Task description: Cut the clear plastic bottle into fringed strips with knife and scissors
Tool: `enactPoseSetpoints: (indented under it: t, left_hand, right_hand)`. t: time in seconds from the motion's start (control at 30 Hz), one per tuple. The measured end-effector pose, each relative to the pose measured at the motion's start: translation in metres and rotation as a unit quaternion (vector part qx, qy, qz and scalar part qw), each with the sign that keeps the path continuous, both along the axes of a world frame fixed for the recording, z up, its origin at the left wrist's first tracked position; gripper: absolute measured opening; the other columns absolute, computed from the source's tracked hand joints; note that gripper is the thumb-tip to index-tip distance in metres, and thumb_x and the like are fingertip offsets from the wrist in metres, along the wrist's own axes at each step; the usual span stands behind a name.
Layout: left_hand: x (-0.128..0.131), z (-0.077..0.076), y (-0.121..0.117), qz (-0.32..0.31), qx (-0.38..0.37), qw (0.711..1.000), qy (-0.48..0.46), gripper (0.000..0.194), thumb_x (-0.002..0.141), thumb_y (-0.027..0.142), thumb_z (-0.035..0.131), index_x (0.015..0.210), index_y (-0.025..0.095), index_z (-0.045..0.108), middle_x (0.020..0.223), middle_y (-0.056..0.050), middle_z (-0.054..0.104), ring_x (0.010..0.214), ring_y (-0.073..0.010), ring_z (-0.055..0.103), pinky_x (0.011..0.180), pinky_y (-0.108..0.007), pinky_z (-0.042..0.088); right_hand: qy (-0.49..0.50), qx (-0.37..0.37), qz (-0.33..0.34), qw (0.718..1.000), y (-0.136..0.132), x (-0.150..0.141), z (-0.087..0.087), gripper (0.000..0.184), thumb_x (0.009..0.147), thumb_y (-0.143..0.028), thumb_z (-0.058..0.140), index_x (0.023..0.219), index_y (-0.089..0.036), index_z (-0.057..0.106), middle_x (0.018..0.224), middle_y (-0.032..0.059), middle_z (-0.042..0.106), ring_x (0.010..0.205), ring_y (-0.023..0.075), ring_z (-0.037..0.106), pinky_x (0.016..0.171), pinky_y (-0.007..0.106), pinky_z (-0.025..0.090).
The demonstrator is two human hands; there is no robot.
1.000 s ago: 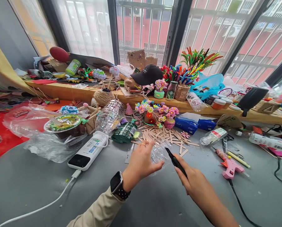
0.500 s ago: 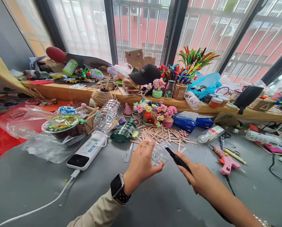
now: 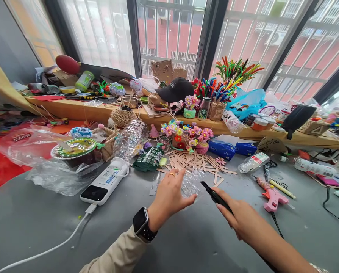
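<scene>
My left hand (image 3: 168, 201), with a ring and a smartwatch on the wrist, is curled around a clear ribbed plastic bottle piece (image 3: 194, 181) and holds it at the middle of the table. The thumb lies at its near edge. In my right hand (image 3: 240, 214) is a black utility knife (image 3: 216, 195), its tip pointing up and left toward the plastic. A small gap shows between tip and plastic. Just behind the plastic lie loose wooden craft sticks (image 3: 183, 159). A clear ruler (image 3: 155, 184) lies left of the left hand.
To the right are a pink glue gun (image 3: 273, 195) with its cord, a yellow pen (image 3: 283, 188) and a plastic bottle (image 3: 253, 162). A white device (image 3: 107, 182) with a cable and a lidded cup (image 3: 74, 149) stand left. Crafts and a cap (image 3: 176, 90) crowd the back.
The knife in my right hand has drawn slightly down and right, away from the plastic piece. My left hand keeps its hold, almost unmoved.
</scene>
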State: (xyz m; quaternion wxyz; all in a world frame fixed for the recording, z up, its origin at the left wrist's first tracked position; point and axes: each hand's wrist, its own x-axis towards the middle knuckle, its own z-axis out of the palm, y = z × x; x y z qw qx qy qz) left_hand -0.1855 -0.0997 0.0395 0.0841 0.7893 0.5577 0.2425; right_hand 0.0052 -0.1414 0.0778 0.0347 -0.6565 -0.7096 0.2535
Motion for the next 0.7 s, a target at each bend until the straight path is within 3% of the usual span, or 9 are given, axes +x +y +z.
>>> enactPoseSetpoints:
  t: [0.17,0.37,0.7]
  left_hand:
    - [-0.0001,0.001,0.0,0.002,0.002,1.0,-0.003,0.067,0.063,0.048,0.059,0.119,0.014,0.042,0.115,-0.016,0.051,0.109,-0.03,0.047,0.089,-0.041,0.041]
    - [0.0003,0.0009,-0.0003,0.009,-0.008,1.0,0.003,0.068,0.064,0.048,0.058,0.119,0.013,0.043,0.116,-0.017,0.05,0.108,-0.0306,0.048,0.088,-0.041,0.042]
    - [-0.0008,-0.0013,0.0027,0.01,0.015,1.0,0.003,0.065,0.065,0.048,0.058,0.118,0.014,0.044,0.114,-0.016,0.052,0.106,-0.0297,0.05,0.087,-0.041,0.043]
  right_hand:
    - [0.018,0.011,-0.003,1.0,-0.0029,0.0024,-0.0055,0.047,0.085,-0.033,0.025,0.131,-0.028,0.035,0.046,-0.0049,0.047,0.039,0.0164,0.054,0.053,0.025,0.041]
    - [0.023,-0.006,0.008,1.0,0.0031,-0.0013,-0.0003,0.047,0.084,-0.029,0.027,0.13,-0.023,0.036,0.041,-0.0066,0.041,0.036,0.016,0.052,0.048,0.023,0.039]
    - [0.024,-0.002,-0.001,1.0,0.0021,-0.0058,-0.0025,0.047,0.085,-0.028,0.027,0.131,-0.024,0.035,0.046,-0.0032,0.051,0.038,0.0156,0.053,0.05,0.024,0.04]
